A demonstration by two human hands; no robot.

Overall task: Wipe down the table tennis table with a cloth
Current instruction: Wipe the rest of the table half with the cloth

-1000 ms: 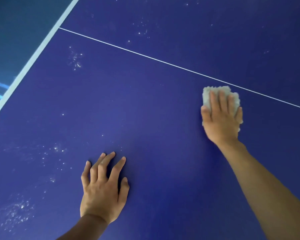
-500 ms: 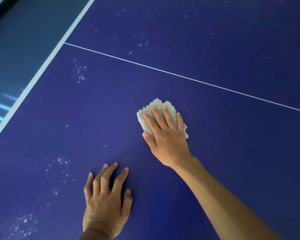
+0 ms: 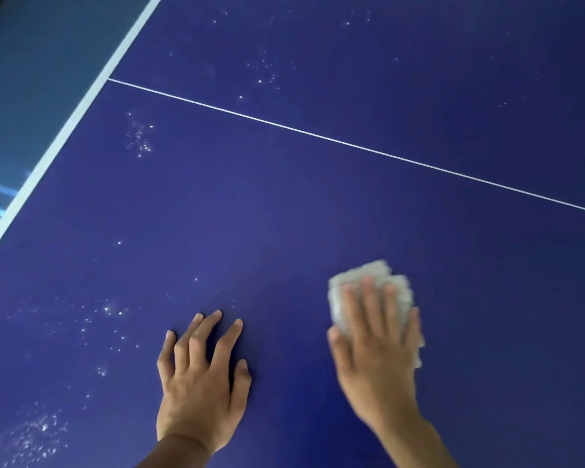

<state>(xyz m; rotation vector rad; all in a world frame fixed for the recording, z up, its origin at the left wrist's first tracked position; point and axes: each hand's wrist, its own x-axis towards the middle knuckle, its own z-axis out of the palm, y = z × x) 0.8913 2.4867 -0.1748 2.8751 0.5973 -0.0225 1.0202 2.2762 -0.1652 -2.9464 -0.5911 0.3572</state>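
Now your right hand (image 3: pixel 377 363) presses flat-fingered on the cloth (image 3: pixel 365 276), well in from the left edge of the bench (image 3: pixel 284 204); your left hand (image 3: pixel 200 390) rests spread, empty. Soft, light, likely to bunch: palm its middle.

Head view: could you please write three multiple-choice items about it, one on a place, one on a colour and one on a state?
1. Where is the cloth? A on the floor; B in a bucket; C under the right hand.
2. What colour is the table? A green; B blue; C red.
3. How is the left hand? A flat, holding nothing; B clutching a bat; C raised.
Answers: C, fingers press over it; B, its top shows blue; A, spread fingers lie on the table.
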